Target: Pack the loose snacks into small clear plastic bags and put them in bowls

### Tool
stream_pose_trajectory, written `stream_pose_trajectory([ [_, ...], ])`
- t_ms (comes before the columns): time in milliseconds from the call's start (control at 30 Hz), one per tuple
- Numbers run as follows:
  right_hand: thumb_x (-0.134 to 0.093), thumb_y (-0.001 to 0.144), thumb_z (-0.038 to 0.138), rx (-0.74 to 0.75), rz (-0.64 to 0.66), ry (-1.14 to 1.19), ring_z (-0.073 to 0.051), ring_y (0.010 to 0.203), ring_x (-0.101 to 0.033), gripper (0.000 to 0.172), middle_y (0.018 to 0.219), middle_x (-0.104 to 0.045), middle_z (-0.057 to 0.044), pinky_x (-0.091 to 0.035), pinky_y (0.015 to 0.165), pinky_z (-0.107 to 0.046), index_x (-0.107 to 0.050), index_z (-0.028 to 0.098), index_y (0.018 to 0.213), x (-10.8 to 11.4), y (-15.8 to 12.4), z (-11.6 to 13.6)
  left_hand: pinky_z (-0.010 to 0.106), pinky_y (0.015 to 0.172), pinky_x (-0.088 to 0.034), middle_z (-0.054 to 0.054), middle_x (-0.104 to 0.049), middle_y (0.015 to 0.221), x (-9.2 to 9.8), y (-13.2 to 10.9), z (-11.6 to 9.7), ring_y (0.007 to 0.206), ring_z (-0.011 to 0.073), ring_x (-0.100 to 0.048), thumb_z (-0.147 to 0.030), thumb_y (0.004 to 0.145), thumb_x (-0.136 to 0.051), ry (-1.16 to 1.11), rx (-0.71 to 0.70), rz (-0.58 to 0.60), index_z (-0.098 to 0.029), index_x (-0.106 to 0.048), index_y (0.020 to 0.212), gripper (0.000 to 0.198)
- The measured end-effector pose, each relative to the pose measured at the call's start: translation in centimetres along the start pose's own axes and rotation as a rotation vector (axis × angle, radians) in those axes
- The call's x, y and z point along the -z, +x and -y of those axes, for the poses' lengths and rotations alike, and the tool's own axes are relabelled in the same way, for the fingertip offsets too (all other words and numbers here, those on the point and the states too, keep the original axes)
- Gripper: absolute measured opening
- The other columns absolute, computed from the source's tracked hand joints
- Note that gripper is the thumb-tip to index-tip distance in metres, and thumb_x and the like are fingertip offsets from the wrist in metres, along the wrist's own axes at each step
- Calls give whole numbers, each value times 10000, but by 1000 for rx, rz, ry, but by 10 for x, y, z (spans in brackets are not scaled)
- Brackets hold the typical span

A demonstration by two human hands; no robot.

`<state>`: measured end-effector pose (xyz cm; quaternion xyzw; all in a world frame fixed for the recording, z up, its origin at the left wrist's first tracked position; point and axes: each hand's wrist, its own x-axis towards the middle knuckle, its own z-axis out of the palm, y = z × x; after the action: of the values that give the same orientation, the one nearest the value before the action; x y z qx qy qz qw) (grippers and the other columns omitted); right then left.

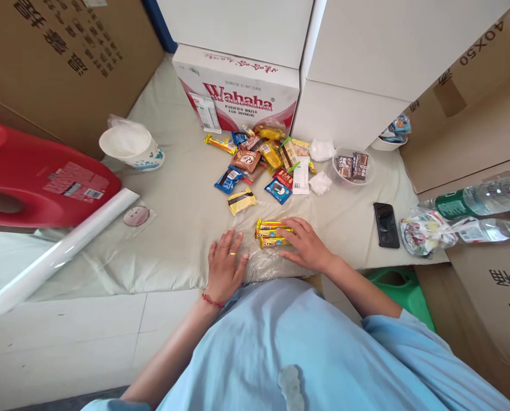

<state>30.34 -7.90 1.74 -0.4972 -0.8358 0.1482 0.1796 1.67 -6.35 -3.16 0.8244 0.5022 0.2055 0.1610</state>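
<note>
resting palm down at the near edge of the cloth-covered table (pixel 173 251), the person's left hand (pixel 226 261) lies flat with its fingers spread, holding nothing, beside a sheet of clear plastic (pixel 266 265). the right hand (pixel 310 246) reaches over the right ends of several slim yellow packets (pixel 268 234), its thumb toward the near side and its fingers toward the far side; whether it grips them or only touches them, one cannot tell. the two hands are apart, with the yellow packets between them, stacked side by side on the plastic. a red bracelet (pixel 213 301) circles the left wrist.

just beyond the hands lies a pale yellow packet with a dark band (pixel 241 201), and past it a loose heap of wrapped snacks (pixel 247 158) in front of a wahaha water carton (pixel 242 94). to the right of the heap, a round clear tub (pixel 352 166) holds dark cocoa packets (pixel 353 165), and a black phone (pixel 386 225) lies farther right, near plastic bottles (pixel 481 200). on the left side are a paper cup (pixel 130 145), a red jug (pixel 28 171) and a long white roll (pixel 62 251).
</note>
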Motion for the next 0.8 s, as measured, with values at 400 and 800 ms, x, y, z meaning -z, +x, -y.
stream_pose_trajectory([
  [400, -521, 1008, 271, -172, 59, 118, -285, 1184, -603, 249, 1301, -663, -157, -533, 989, -525, -711, 228, 1162, -13, -85, -12, 637, 1250, -99, 134, -522, 1552, 28, -3, 29, 1425, 349, -483, -259, 724, -527, 48, -353, 385, -264, -441, 1559, 839],
  [800, -516, 980, 305, -305, 121, 414, -165, 800, -661, 266, 920, -741, -59, -493, 748, -265, -735, 167, 1044, 39, -9, -54, 409, 824, -425, 83, -676, 850, 22, 52, 37, 890, 251, -569, -466, 999, -425, -31, -155, 271, -249, -760, 925, 406],
])
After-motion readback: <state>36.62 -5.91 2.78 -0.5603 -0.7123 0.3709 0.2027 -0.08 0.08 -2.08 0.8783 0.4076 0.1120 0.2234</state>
